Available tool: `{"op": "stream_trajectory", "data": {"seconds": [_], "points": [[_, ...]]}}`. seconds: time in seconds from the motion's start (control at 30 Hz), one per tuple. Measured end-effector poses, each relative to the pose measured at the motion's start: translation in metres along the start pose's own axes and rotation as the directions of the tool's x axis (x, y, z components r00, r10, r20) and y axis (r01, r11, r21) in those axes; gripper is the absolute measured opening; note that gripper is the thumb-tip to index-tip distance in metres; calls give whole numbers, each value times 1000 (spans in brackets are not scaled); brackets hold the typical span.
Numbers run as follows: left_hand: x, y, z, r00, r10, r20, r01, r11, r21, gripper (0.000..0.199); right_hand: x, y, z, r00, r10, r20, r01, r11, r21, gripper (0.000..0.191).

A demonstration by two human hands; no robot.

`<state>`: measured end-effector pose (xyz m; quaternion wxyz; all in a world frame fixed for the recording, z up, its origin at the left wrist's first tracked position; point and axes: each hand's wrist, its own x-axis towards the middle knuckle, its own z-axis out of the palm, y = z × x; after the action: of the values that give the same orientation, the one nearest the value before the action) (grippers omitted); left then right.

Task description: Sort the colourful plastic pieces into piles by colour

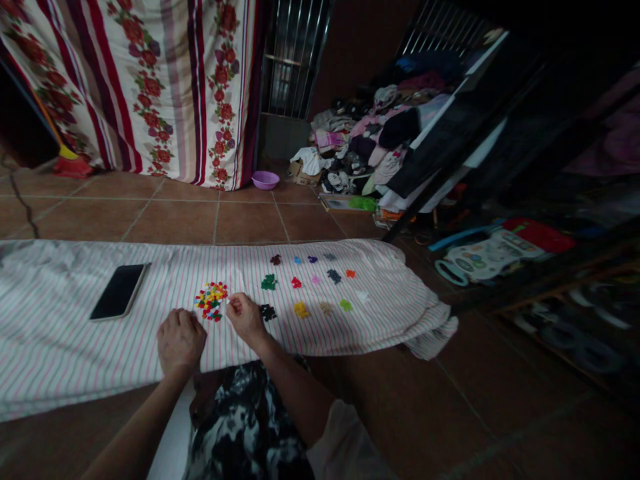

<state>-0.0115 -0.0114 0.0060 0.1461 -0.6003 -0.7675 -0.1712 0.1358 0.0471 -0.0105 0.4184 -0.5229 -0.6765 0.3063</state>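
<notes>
- Right hand (245, 319): fingertips pinched on a white piece (229, 301); left hand (180, 339) palm-down on striped cloth (165, 273), grip unclear.
- Mixed pile (211, 300) beside them: loose, easily scattered.
- White piece: probably light, stiff; best pinched by its edges.

Counter (165, 340): 1 mixed-colour pile (212, 300), pieces too small and crowded to count. Single-colour piles (269, 282): 14, being 4 in far row, 5 in middle, 5 in near row. Phone (119, 292): 1. Hands: 2, one left hand (181, 340), one right hand (245, 317). Floor (245, 223): 1 purple basin (265, 179). Clothes heap (375, 137): 1, garments uncountable.
</notes>
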Motion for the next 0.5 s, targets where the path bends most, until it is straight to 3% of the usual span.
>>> {"op": "stream_trajectory", "data": {"seconds": [0.13,0.23,0.37,0.5], "points": [[1,1,-2,1000,-6,18,7,1000,-21,21,-9,-7,-27,996,5,-90,-1,999,46,15],[1,1,-1,1000,-7,17,8,999,-46,21,-16,-3,-66,982,56,-178,-49,998,44,15],[0,-1,2,1000,-6,3,6,999,-53,23,-23,30,-137,926,127,-356,-157,986,-54,21],[0,-2,3,1000,-8,15,8,1000,-22,26,-30,77,-211,815,137,-563,-263,953,-149,27]]}}
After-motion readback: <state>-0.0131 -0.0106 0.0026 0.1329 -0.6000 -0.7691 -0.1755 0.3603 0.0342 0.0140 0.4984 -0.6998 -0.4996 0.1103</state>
